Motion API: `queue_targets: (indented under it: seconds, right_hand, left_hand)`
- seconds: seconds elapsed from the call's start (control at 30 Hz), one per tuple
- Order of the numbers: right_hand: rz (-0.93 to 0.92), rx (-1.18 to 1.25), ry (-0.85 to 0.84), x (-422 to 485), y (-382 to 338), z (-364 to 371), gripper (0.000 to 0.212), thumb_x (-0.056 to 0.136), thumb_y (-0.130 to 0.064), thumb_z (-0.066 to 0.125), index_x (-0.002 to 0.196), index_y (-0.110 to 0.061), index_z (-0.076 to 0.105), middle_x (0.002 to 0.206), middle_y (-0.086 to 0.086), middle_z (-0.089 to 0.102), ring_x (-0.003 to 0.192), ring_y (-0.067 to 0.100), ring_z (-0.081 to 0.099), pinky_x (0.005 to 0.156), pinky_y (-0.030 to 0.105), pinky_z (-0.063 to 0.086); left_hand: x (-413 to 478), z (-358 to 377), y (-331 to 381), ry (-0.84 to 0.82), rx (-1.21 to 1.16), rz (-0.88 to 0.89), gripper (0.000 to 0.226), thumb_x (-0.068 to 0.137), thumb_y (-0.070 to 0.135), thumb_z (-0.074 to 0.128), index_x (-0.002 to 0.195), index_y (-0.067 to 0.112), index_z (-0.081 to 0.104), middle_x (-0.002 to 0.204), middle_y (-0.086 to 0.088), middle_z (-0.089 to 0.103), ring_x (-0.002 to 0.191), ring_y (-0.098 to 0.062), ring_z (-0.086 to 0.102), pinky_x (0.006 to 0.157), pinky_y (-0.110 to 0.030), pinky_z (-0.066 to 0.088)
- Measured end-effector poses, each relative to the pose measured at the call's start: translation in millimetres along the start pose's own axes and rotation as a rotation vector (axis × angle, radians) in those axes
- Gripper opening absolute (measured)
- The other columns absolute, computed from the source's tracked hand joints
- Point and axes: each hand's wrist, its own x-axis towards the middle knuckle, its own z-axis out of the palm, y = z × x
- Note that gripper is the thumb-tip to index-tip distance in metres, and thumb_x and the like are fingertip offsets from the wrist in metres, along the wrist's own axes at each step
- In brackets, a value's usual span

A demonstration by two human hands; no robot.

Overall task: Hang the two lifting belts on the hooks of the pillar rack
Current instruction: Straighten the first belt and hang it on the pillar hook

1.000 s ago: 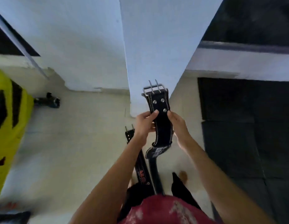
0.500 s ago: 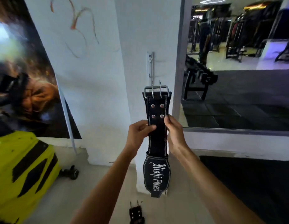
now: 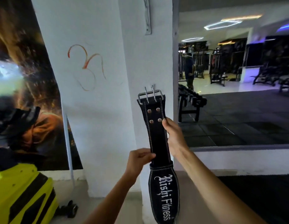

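Note:
A black lifting belt (image 3: 158,136) with white stitching and a steel two-prong buckle (image 3: 150,95) hangs upright in front of the white pillar (image 3: 150,65). My right hand (image 3: 173,136) grips its right edge just below the rivets. My left hand (image 3: 140,159) pinches its left edge lower down. The wide padded end with white lettering dangles below my hands. A small metal hook (image 3: 153,87) shows on the pillar right behind the buckle. A second narrow rack strip (image 3: 147,15) is fixed higher up the pillar. The other belt is out of view.
A large wall mirror (image 3: 234,78) right of the pillar reflects gym machines, a dumbbell rack and a person. A dark poster (image 3: 27,88) covers the left wall. A yellow-and-black object (image 3: 22,196) stands at the lower left, with a small black dumbbell (image 3: 69,209) on the floor.
My head has tilted up from the floor to the pillar. The belt has risen, its buckle now level with the lower hook. My left hand slid lower on the belt.

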Motion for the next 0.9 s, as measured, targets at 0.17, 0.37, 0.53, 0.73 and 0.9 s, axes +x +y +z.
queue_targets:
  seconds: [0.17, 0.37, 0.53, 0.73, 0.9]
  right_hand:
    - [-0.006, -0.126, 0.066, -9, 6, 14, 0.020, 0.093, -0.019, 0.049, 0.082, -0.020, 0.065, 0.078, -0.008, 0.069, 0.069, 0.000, 0.066, 0.065, 0.016, 0.052]
    - [-0.034, -0.359, 0.099, -34, 30, -4, 0.019, 0.081, -0.014, 0.066, 0.093, 0.001, 0.065, 0.088, 0.019, 0.068, 0.077, 0.024, 0.066, 0.064, 0.027, 0.055]
    - [0.084, -0.400, 0.192, -58, 46, -18, 0.021, 0.079, -0.013, 0.068, 0.086, 0.006, 0.067, 0.084, 0.026, 0.067, 0.073, 0.026, 0.065, 0.062, 0.023, 0.053]
    - [-0.075, -0.314, 0.169, -27, 7, -11, 0.004, 0.082, -0.006, 0.064, 0.084, -0.007, 0.067, 0.078, 0.006, 0.068, 0.064, 0.001, 0.066, 0.060, 0.013, 0.051]
    - [0.034, -0.488, 0.072, -53, 38, -33, 0.013, 0.080, -0.008, 0.066, 0.091, -0.002, 0.069, 0.090, 0.015, 0.073, 0.078, 0.013, 0.069, 0.073, 0.024, 0.051]
  left_hand:
    - [20, -10, 37, 0.042, -0.146, 0.164, 0.020, 0.080, -0.004, 0.066, 0.097, 0.005, 0.073, 0.082, -0.003, 0.076, 0.078, -0.016, 0.072, 0.070, -0.022, 0.055]
    - [29, -14, 44, 0.021, -0.293, 0.200, 0.025, 0.080, -0.006, 0.064, 0.104, -0.006, 0.069, 0.085, -0.010, 0.075, 0.080, -0.022, 0.070, 0.075, -0.030, 0.059]
    - [36, -7, 44, -0.052, -0.298, 0.214, 0.026, 0.080, -0.005, 0.065, 0.105, -0.001, 0.070, 0.084, -0.002, 0.077, 0.078, -0.018, 0.072, 0.068, -0.026, 0.057]
    - [40, 0, 52, -0.042, -0.341, 0.225, 0.028, 0.079, -0.006, 0.065, 0.106, -0.003, 0.068, 0.083, -0.001, 0.077, 0.079, -0.018, 0.073, 0.069, -0.025, 0.057]
    - [50, 0, 58, -0.019, -0.348, 0.217, 0.028, 0.079, -0.005, 0.064, 0.106, -0.007, 0.067, 0.084, -0.004, 0.077, 0.078, -0.019, 0.071, 0.069, -0.027, 0.056]
